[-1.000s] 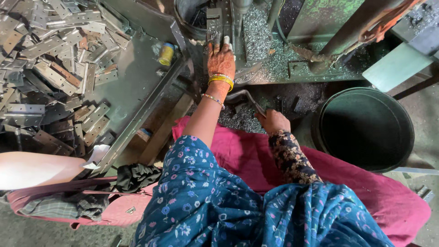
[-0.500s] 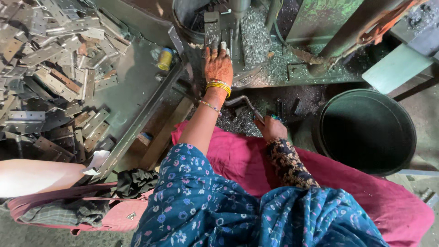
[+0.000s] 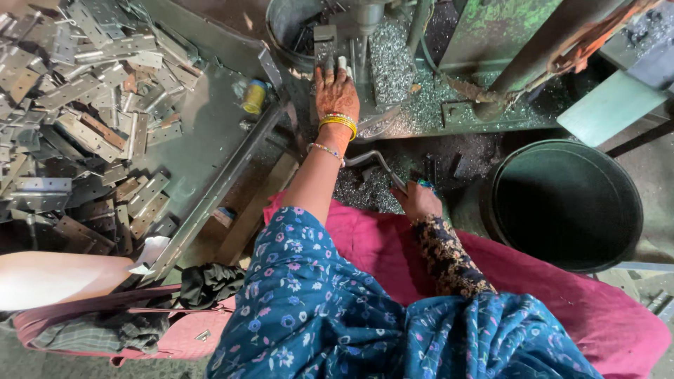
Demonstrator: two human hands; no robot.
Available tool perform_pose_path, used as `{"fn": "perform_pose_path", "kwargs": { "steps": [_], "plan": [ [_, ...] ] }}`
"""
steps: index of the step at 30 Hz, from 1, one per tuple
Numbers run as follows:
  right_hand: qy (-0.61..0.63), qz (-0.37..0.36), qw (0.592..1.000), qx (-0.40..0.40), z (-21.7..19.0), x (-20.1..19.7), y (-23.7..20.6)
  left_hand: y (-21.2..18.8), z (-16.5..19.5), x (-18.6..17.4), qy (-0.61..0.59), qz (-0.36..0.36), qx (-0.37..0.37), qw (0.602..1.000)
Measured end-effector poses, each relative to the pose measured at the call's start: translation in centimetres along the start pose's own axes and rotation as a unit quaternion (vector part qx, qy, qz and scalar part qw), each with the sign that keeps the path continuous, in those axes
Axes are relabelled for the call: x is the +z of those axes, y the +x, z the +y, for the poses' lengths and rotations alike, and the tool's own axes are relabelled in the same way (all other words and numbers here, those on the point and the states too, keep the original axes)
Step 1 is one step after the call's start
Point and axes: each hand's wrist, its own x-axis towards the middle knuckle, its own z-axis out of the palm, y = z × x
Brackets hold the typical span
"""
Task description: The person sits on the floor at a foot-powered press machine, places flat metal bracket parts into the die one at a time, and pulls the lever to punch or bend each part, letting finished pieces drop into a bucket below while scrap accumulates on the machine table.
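The metal piece (image 3: 335, 64) sits on the press bed (image 3: 393, 77) under the left hand (image 3: 335, 95), fingers flat on it, not clenched. The right hand (image 3: 415, 201) grips the bent lever (image 3: 375, 163). Pulling it with fingers underneath risks crushing. The tooling above is probably cut off.

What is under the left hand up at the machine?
The left hand presses on a grey metal block with upright pieces by its fingertips. Whatever lies beneath the palm is covered. The right hand grips a bent metal handle lower down.
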Motion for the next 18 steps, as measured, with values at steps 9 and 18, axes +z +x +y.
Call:
{"fn": "perform_pose_path", "kwargs": {
  "steps": [9,18],
  "plan": [
    [-0.051,-0.016,0.998,0.021,-0.5,-1.7,1.9,2.1,0.7,-0.6,0.004,0.02,-0.038,0.999],
    [-0.07,0.031,0.997,-0.022,-1.8,-3.0,0.1,1.6,-0.1,-0.7,0.0,0.007,-0.006,1.0]
  ]
}}
